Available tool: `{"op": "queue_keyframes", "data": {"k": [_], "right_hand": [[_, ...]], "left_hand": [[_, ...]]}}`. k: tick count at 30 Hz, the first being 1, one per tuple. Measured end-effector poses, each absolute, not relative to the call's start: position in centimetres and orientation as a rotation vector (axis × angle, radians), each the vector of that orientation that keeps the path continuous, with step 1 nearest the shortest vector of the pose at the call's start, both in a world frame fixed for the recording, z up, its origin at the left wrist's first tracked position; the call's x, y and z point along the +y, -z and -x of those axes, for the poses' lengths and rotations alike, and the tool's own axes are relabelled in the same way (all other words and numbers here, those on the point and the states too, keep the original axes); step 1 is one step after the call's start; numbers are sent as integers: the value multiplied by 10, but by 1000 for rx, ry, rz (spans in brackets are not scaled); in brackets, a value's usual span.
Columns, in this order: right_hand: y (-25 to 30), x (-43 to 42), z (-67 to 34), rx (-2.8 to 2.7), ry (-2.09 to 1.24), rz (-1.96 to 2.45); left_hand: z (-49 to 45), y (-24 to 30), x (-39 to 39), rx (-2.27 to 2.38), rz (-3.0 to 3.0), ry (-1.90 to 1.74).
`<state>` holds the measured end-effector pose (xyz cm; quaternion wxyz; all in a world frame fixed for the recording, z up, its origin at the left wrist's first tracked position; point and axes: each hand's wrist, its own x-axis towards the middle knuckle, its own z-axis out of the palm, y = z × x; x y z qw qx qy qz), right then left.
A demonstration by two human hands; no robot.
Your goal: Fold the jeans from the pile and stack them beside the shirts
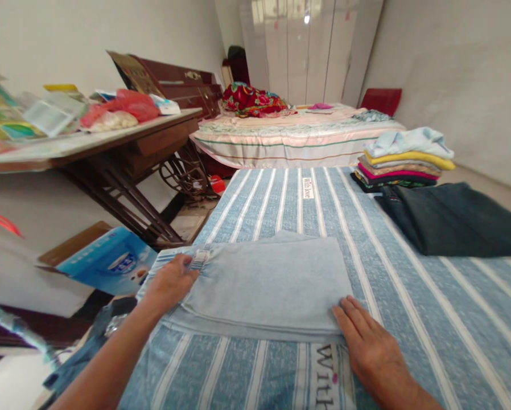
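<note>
Pale blue jeans [268, 279] lie folded in front of me on a blue bedsheet with white stripes [272, 199]. Their elastic waistband points left and the folded leg end points right. My left hand [172, 285] is closed on the waistband, its fingertips next to a small belt loop. At the opposite end, my right hand [366, 336] rests with outstretched fingers on the near right corner of the cloth. A thin flap of the jeans shows beyond the far edge of the fold.
Dark folded trousers [460, 219] and a stack of folded clothes [404, 162] lie to the right. A sewing-machine table [153, 136] stands left, loaded with bags and packets. Below it is a blue box [110, 259]. Another bed [289, 139] is behind.
</note>
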<state>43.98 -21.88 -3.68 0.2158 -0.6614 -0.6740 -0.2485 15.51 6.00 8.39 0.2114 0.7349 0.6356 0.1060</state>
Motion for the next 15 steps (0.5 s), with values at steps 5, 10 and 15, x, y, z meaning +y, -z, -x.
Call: {"op": "queue_keyframes", "data": {"k": [5,10,15], "right_hand": [[35,-219,-439,-1877,661,1876],[24,-219,-437,-1878,634,1933],[4,-213,-435,-1919,671,1972]], "left_hand": [[-179,-91,25,1937,-2756,-26],[-229,-67,-9,1284,-3021,-296],[-272,-35,-3,1010,-3006,-96]]}}
